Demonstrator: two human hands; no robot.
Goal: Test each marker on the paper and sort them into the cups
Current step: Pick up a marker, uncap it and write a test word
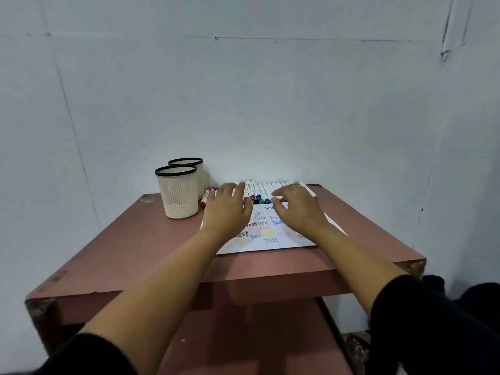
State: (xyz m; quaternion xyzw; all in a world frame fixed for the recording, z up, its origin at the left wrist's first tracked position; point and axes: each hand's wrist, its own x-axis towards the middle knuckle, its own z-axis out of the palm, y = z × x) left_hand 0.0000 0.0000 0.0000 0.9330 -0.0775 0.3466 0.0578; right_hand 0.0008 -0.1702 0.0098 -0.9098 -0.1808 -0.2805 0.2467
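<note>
Head view: a person stands at a reddish-brown table (135, 247) pushed against the wall, both arms stretched forward. The markers (263, 190) lie side by side in a row along the table's far edge, capped ends toward the person, probably so that each can be picked off in turn. Just in front of them the paper (270, 246) lies flat, already covered in coloured "Test" words, near enough to write on without shifting. The left hand (226, 209) hovers over the left end of the row with fingers straight and apart, holding nothing. The right hand (297, 209) reaches over the right part of the row with fingers bent down toward the caps; I cannot tell whether it pinches one. Two cups (178, 193) stand together at the far left corner, out of the writing space, and a red marker (204, 198) lies just beside them.
</note>
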